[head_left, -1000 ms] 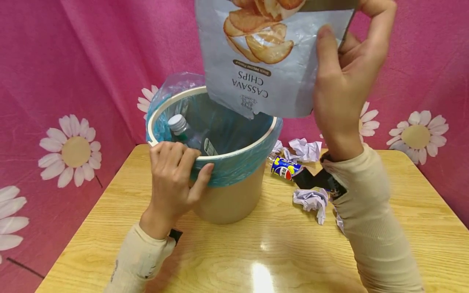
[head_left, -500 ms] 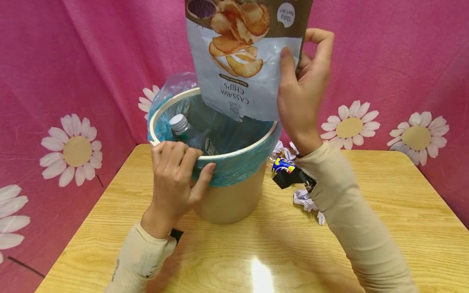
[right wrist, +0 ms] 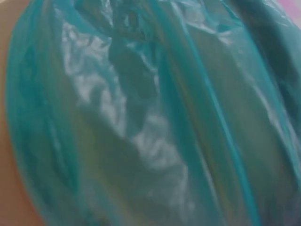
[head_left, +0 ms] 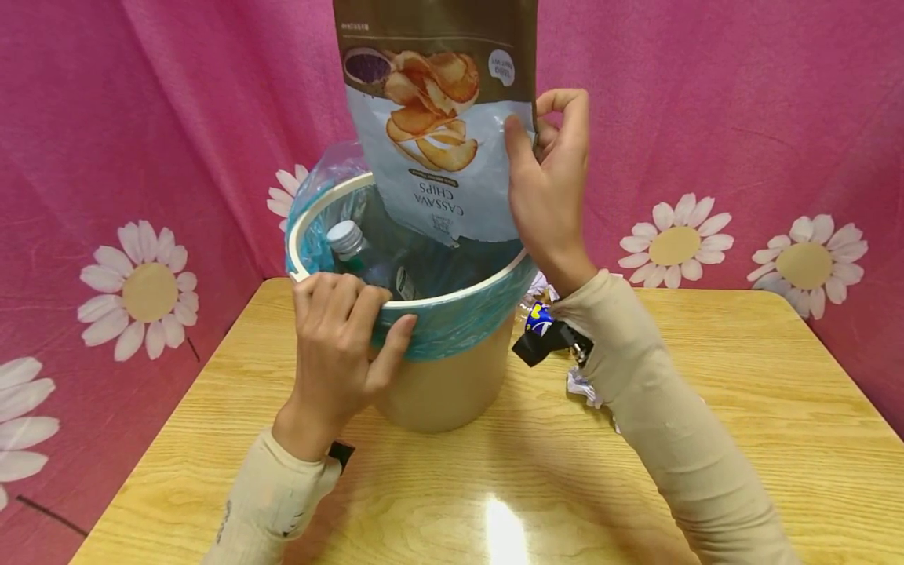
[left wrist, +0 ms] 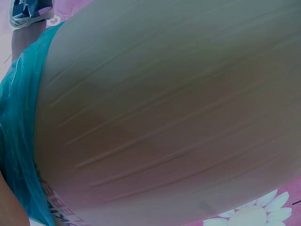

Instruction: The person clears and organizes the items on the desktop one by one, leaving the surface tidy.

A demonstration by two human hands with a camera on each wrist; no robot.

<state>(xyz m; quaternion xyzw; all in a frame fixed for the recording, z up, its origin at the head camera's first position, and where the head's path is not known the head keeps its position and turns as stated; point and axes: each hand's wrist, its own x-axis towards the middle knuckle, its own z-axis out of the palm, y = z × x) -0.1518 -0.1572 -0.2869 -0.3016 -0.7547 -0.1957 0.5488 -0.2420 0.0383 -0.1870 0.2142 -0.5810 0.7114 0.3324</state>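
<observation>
A beige trash can (head_left: 441, 392) with a white rim stands on the table, lined with a blue plastic bag (head_left: 452, 318) folded over its edge. My left hand (head_left: 339, 337) grips the near-left rim, fingers over the top and thumb outside. In my right hand (head_left: 554, 184) is a brown and pale-grey cassava chips bag (head_left: 438, 118), upside down, pinched at its right edge. The bag's lower end hangs within the can's opening in the head view. A clear bottle with a white cap (head_left: 344, 235) leans inside the can. Blue liner fills the right wrist view.
Behind my right wrist lie a bottle with a blue label (head_left: 538, 318) and crumpled white paper (head_left: 582, 386), both partly hidden. The wooden table (head_left: 431, 486) is backed by a pink curtain (head_left: 706, 118) with white daisies.
My right hand has carried the chips bag left and down, from the can's right side to over its opening. The left hand has kept its grip on the rim.
</observation>
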